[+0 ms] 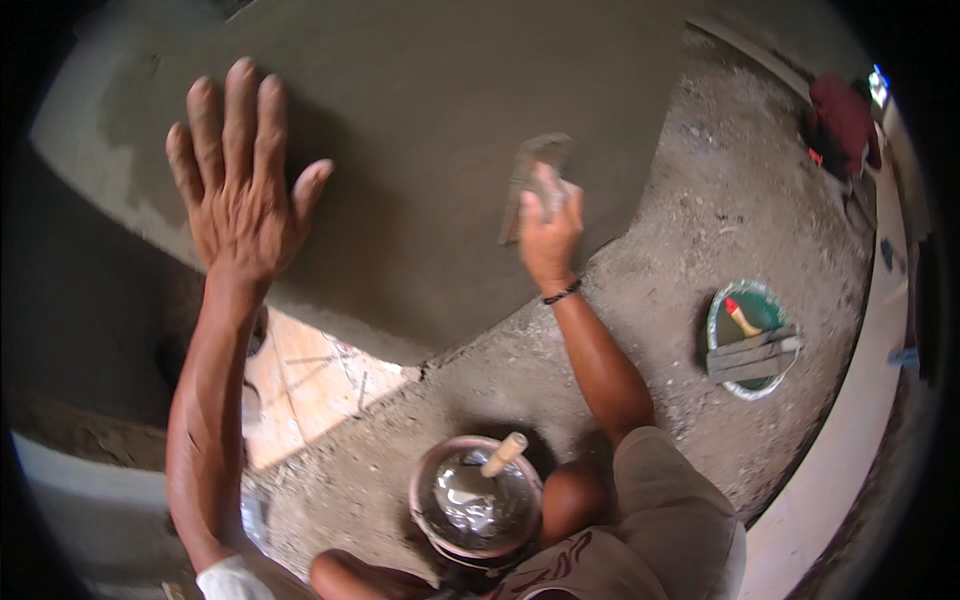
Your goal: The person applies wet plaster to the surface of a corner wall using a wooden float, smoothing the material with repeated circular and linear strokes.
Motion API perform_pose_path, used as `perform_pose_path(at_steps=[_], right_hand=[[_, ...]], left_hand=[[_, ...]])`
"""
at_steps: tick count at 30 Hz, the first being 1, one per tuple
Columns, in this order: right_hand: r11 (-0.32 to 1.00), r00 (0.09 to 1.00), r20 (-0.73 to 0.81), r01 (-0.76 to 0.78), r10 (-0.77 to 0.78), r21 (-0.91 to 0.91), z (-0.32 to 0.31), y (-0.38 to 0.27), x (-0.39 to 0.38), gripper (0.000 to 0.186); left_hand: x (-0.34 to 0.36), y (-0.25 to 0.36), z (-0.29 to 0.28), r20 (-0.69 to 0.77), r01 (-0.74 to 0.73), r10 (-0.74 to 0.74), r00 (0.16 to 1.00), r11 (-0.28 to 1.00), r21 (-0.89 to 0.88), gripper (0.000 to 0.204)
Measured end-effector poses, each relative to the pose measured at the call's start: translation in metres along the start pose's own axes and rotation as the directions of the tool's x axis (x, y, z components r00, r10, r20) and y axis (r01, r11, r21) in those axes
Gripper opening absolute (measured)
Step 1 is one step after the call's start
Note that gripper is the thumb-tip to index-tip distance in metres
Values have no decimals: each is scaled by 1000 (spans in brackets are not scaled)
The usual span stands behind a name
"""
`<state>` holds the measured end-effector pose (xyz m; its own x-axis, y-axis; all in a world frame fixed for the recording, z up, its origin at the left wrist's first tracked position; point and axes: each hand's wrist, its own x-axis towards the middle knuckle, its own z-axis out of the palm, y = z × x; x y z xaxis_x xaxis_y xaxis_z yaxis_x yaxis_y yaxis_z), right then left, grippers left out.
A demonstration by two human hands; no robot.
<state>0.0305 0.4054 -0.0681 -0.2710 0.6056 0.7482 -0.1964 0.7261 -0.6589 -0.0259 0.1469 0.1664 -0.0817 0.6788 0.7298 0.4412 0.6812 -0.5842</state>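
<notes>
My left hand is spread flat with fingers apart, over the left part of a smooth grey cement surface. It holds nothing; whether the palm touches the cement I cannot tell. Farther right, my right hand grips a plastering float, its flat blade lying against the cement near the surface's right side. The float and fingers are slightly blurred, and the handle is mostly hidden by my fingers. A dark bracelet circles my right wrist.
Close to my knees stands a round tub with a wooden-handled tool in it. To the right, a green bucket holds a brush, with another float across its rim. Pale tiles lie left; a person in maroon is far right.
</notes>
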Motion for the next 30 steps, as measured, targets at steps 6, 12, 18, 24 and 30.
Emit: perform_pose_path(at_steps=[6, 12, 18, 24, 30], right_hand=[[912, 918, 22, -395, 395, 115, 23, 64, -133, 45], [995, 992, -102, -69, 76, 72, 2, 46, -7, 39], [792, 781, -199, -519, 592, 322, 15, 131, -93, 41], [997, 997, -81, 8, -2, 79, -8, 62, 19, 45], [934, 869, -345, -315, 355, 169, -15, 143, 27, 40]], left_hand=[[4, 6, 4, -24, -58, 60, 998, 996, 68, 73], [3, 4, 1, -74, -101, 114, 991, 982, 159, 77], [10, 9, 11, -71, -130, 146, 987, 973, 191, 77], [-1, 1, 3, -43, -107, 120, 992, 970, 220, 78], [11, 10, 10, -42, -92, 102, 994, 975, 201, 79]])
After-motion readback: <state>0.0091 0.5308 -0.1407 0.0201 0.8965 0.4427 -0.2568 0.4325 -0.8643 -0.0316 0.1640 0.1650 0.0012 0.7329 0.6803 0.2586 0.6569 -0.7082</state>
